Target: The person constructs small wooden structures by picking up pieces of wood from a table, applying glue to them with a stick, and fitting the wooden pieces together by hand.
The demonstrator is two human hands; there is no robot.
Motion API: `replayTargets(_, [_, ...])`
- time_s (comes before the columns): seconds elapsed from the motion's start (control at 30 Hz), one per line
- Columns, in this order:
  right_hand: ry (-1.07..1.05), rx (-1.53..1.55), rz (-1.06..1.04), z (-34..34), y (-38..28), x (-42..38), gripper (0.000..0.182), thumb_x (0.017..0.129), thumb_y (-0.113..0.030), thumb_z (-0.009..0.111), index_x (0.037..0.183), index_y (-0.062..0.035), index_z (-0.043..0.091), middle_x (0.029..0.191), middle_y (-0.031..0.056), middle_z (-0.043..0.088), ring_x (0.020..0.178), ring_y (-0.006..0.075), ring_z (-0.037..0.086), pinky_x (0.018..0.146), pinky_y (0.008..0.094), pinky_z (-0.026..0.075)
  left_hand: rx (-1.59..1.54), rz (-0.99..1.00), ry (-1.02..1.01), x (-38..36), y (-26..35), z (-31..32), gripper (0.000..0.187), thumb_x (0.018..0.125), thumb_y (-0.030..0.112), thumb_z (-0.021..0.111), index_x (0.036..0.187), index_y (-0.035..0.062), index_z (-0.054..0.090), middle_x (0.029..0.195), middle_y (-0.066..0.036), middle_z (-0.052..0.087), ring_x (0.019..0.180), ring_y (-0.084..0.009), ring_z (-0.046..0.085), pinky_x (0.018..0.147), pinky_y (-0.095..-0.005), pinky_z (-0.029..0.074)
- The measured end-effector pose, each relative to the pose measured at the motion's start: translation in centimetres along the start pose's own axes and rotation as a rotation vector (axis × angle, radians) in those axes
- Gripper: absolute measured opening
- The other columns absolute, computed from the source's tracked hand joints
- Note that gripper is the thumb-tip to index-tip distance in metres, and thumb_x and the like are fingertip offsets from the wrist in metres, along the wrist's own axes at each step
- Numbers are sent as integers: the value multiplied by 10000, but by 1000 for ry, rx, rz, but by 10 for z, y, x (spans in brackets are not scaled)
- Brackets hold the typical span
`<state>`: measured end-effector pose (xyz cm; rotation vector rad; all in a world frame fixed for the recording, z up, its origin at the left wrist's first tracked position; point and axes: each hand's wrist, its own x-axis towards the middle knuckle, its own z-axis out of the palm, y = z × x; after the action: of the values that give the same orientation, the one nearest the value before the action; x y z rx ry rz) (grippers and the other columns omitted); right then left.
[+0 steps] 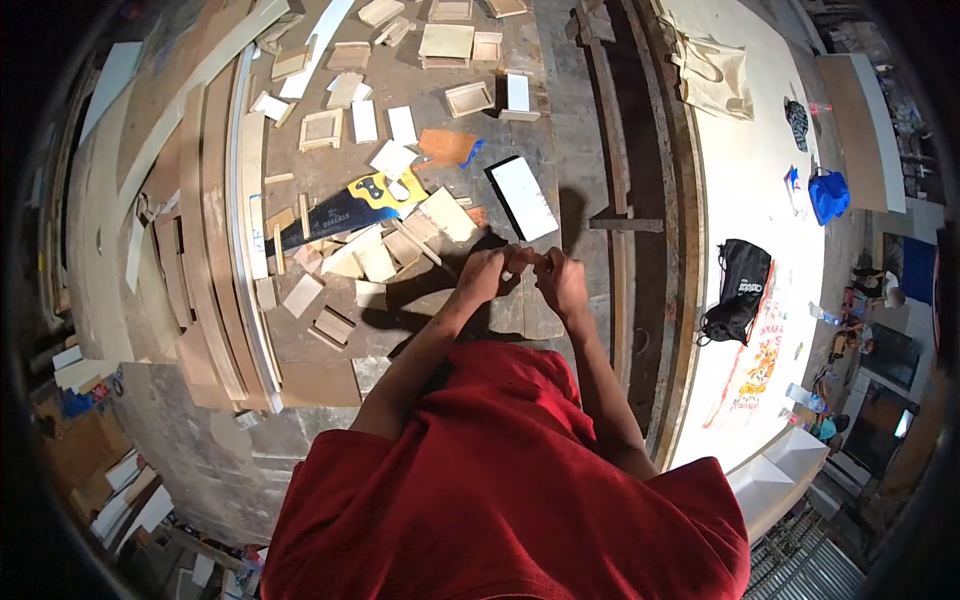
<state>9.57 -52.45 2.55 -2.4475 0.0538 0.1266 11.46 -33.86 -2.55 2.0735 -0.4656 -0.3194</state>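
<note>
My left hand and my right hand are close together over the front part of the wooden worktable. The fingers of both are closed around something small between them, too small to make out. Just beyond the hands lies a white rectangular block with a dark side. To the left, a handsaw with a yellow and blue handle rests among wood pieces. An orange-brown piece with a blue edge is further back.
Small wooden boxes and offcuts cover the back and left. Long boards run along the left side. On the right are a gap between beams, a black drawstring bag, a cloth bag and a blue item.
</note>
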Motion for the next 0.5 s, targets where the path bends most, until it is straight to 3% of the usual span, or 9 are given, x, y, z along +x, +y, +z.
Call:
replayTargets(0.1, [-5, 28, 11, -1, 9, -3, 191, 953, -120, 625, 843, 36, 602, 719, 185, 705, 621, 263, 732, 544, 371, 559, -192, -32, 12, 1, -2, 6, 497, 765, 77, 729, 1256, 87, 651, 1016, -156, 728, 880, -333, 714, 747, -409, 575])
replayTargets(0.17, [-6, 88, 24, -2, 13, -6, 184, 961, -108, 614, 855, 42, 605, 731, 179, 713, 626, 247, 733, 542, 362, 562, -60, 118, 99, 3, -6, 7, 480, 777, 100, 750, 1244, 61, 646, 1032, -165, 724, 892, -341, 711, 739, -411, 577])
replayTargets(0.27, [-5, 199, 46, -13, 12, -9, 180, 977, -99, 597, 882, 54, 611, 751, 166, 724, 636, 216, 733, 540, 346, 567, 17, 70, 91, 0, -46, 34, 517, 783, 119, 767, 1267, 28, 612, 1052, -193, 715, 915, -352, 710, 751, -403, 578])
replayTargets(0.33, [-2, 251, 57, -25, 4, -10, 183, 985, -100, 591, 896, 59, 614, 758, 160, 728, 641, 201, 732, 540, 340, 570, -45, 49, 84, 1, -29, 21, 538, 782, 139, 776, 1273, 15, 596, 1030, -199, 713, 925, -360, 706, 754, -411, 576])
replayTargets(0.4, [2, 394, 232, -38, -6, -11, 200, 1000, -124, 590, 920, 56, 627, 757, 145, 725, 635, 189, 724, 532, 319, 565, -109, 32, 74, 0, -15, 11, 561, 780, 158, 786, 1278, 2, 580, 1008, -206, 711, 934, -368, 702, 758, -418, 573])
replayTargets(0.5, [27, 653, 292, -59, -10, -17, 283, 1022, -207, 601, 918, 54, 632, 743, 138, 712, 597, 175, 696, 537, 310, 563, 37, 50, 223, -11, -8, 4, 575, 803, 243, 781, 1269, -20, 568, 982, -212, 706, 953, -358, 706, 792, -408, 570])
